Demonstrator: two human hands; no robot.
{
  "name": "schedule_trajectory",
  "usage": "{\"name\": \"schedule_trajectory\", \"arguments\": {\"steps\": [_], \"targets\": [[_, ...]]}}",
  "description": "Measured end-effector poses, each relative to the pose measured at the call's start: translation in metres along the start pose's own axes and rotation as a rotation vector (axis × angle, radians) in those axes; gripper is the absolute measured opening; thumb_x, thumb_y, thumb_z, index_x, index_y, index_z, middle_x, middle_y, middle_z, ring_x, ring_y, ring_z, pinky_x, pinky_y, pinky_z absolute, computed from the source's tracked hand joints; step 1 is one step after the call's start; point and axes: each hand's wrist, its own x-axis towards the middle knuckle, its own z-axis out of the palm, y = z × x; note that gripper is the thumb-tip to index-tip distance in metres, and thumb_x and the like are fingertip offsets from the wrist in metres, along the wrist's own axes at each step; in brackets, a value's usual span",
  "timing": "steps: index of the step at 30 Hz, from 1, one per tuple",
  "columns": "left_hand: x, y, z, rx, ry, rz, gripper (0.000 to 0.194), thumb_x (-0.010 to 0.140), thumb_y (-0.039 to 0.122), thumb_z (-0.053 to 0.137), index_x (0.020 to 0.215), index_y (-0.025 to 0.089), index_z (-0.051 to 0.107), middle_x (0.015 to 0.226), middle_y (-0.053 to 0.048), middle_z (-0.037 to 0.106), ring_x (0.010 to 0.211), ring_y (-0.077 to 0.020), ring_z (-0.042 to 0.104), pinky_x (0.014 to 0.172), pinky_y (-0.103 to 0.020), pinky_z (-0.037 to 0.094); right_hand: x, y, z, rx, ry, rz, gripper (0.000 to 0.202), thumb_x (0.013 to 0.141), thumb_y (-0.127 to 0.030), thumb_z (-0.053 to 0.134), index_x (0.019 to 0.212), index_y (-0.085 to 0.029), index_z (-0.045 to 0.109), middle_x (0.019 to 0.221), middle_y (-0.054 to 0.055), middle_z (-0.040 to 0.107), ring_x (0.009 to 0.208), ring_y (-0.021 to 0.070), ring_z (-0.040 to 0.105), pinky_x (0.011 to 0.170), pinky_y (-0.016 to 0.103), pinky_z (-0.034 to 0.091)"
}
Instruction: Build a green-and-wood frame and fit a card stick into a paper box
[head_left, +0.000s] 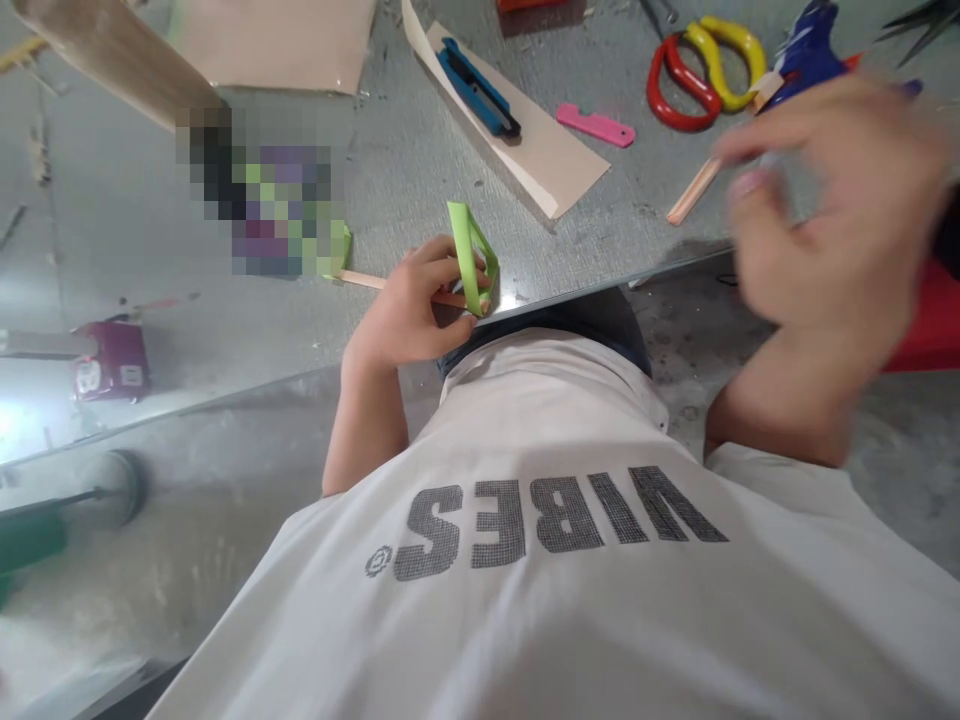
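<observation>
"Grey, scratched table (240, 335), its near edge slanting across just in front of the person's shirt. Where is the work?"

"By the middle of that near edge. The left hand (416, 305) has its grip pressed together around a wooden stick (364, 280), and an angular green loop (466, 262) stands up at the stick's right end."

"How does the stick lie?"

"Roughly along the near edge. Its left part runs out past the knuckles to a small green piece (346, 250), beside a pixelated patch I can't read. So the loop is on the side towards the other hand."

"And that hand?"

"The right hand (840, 200) is blurred and well apart, off to the right. Thumb and forefinger curl with a gap showing; a second stick (694, 192) passes by the forefinger's tip, but whether it's pinched I can't tell. Left is clearly nearer the loop."

"Anything in the way?"

"A cream sheet (555, 175), bearing a blue cutter (478, 90), points its nearest corner between loop and second stick. Farther from the near edge lie a pink bar (596, 126) and scissors (682, 123) with red and yellow handles."
</observation>
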Motion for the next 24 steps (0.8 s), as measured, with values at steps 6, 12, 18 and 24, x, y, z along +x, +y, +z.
{"name": "schedule_trajectory", "arguments": {"steps": [6, 12, 18, 24], "targets": [[0.001, 0.005, 0.003, 0.030, 0.031, -0.008, 0.031, 0.089, 0.023, 0.075, 0.119, 0.025, 0.084, 0.136, -0.011, 0.084, 0.127, -0.0355, 0.083, 0.113, -0.057, 0.071, -0.008, -0.045, 0.118, 0.083, -0.406, -0.346, 0.032, 0.115, -0.016, 0.060, 0.134, -0.025, 0.084, 0.146, 0.012, 0.083, 0.131, 0.0335, 0.078, 0.109, 0.054, 0.062], [0.000, 0.009, 0.002, 0.043, 0.004, -0.052, 0.032, 0.087, 0.023, 0.075, 0.117, 0.026, 0.084, 0.139, -0.012, 0.084, 0.125, -0.0358, 0.083, 0.112, -0.056, 0.070, 0.002, -0.040, 0.143, 0.285, -0.286, -0.038, 0.039, 0.110, -0.020, 0.069, 0.147, -0.031, 0.073, 0.159, 0.013, 0.074, 0.132, 0.0315, 0.077, 0.109, 0.052, 0.067], [0.000, 0.005, 0.003, 0.100, -0.005, -0.039, 0.023, 0.089, 0.027, 0.075, 0.111, 0.028, 0.080, 0.138, -0.011, 0.085, 0.130, -0.0377, 0.081, 0.113, -0.059, 0.066, 0.019, -0.049, 0.149, 0.431, -0.505, -0.011, 0.054, 0.112, -0.029, 0.076, 0.164, -0.033, 0.064, 0.152, 0.009, 0.080, 0.102, 0.0216, 0.076, 0.096, 0.040, 0.068], [-0.018, 0.011, 0.002, 0.334, 0.072, -0.094, 0.024, 0.098, 0.043, 0.076, 0.116, 0.028, 0.077, 0.140, -0.012, 0.077, 0.132, -0.0405, 0.072, 0.114, -0.074, 0.057, 0.027, -0.046, 0.144, 0.404, -0.566, -0.061, 0.020, 0.119, -0.027, 0.066, 0.135, -0.028, 0.077, 0.119, 0.007, 0.081, 0.102, 0.0243, 0.070, 0.098, 0.041, 0.059]]}}
